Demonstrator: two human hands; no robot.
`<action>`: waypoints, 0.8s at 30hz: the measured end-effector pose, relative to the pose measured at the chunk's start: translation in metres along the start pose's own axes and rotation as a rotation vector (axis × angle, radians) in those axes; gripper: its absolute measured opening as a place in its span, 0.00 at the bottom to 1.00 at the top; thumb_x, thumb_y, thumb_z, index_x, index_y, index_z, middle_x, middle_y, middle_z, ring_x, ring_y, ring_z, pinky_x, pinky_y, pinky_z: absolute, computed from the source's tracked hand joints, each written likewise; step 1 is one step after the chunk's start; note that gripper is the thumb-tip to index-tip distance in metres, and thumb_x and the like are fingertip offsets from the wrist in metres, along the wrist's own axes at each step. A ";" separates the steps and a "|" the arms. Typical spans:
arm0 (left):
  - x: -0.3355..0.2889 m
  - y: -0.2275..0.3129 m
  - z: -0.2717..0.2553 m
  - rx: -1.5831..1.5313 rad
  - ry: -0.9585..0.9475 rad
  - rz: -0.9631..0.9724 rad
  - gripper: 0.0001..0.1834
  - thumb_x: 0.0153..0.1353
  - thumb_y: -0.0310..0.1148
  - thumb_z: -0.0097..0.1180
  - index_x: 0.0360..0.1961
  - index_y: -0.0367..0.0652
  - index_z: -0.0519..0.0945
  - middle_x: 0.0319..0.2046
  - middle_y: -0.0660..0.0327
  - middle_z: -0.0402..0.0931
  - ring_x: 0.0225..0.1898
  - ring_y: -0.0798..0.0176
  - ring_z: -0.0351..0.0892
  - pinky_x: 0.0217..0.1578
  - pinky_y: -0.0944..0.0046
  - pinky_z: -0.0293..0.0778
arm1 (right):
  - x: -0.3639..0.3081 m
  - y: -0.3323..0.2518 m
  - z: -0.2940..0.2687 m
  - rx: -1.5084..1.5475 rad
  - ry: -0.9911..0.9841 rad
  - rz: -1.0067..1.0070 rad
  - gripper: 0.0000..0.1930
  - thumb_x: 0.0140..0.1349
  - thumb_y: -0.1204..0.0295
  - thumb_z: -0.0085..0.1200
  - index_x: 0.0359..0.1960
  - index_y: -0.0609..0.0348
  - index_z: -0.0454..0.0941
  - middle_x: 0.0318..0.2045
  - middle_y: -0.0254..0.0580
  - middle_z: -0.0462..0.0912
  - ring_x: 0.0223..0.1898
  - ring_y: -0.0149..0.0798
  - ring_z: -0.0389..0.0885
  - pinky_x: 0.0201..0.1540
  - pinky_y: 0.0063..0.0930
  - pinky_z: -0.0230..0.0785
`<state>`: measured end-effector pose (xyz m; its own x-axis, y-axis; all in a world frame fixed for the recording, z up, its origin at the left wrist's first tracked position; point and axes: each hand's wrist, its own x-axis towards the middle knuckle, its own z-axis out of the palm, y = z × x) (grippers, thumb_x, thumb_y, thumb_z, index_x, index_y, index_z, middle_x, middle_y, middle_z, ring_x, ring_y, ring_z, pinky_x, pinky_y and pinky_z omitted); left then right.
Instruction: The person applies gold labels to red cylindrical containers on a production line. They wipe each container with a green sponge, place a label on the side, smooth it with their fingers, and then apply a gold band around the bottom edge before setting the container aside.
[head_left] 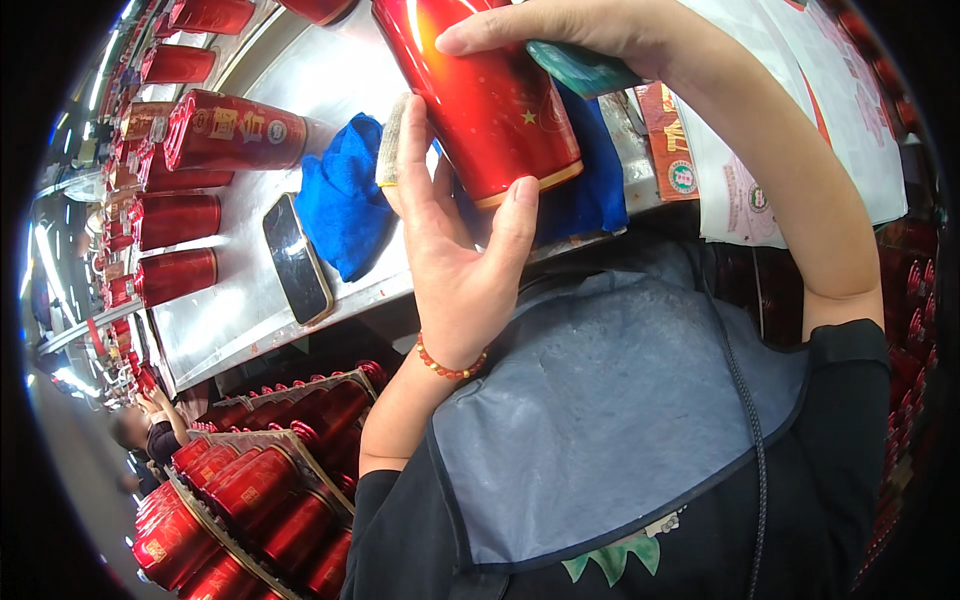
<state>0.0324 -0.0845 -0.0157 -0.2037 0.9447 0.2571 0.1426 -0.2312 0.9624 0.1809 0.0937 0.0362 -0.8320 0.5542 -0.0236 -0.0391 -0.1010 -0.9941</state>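
A glossy red bottle (500, 110) with a gold rim at its base and a small gold star lies tilted across the top of the view. My left hand (455, 265) grips its lower end, thumb on the base and fingers along the side. One finger wears a beige fabric sleeve (390, 145). From the right, my right hand (610, 30) reaches over the bottle with a digit lying on its surface. Under that palm is a smooth dark green object (582, 70) whose kind I cannot make out. The bottle's upper end is out of view.
Blue cloths (345, 200) and a phone (297, 258) lie on the metal table (215, 325). Red bottles (235, 130) line its left side. White printed sheets (745, 200) lie at right. Crates of red bottles (250, 490) stand below left. Another person (160, 430) is farther left.
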 end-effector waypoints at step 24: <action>-0.002 0.000 -0.006 -0.218 0.039 -0.124 0.47 0.63 0.24 0.63 0.77 0.37 0.48 0.70 0.52 0.52 0.69 0.52 0.63 0.67 0.54 0.65 | -0.003 -0.002 0.009 -0.005 0.043 0.029 0.60 0.45 0.51 0.79 0.74 0.59 0.51 0.66 0.57 0.66 0.67 0.49 0.66 0.68 0.42 0.66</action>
<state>0.0265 -0.0878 -0.0156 -0.2441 0.9604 0.1348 -0.0969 -0.1624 0.9819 0.1788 0.0847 0.0397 -0.8085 0.5858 -0.0567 -0.0124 -0.1133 -0.9935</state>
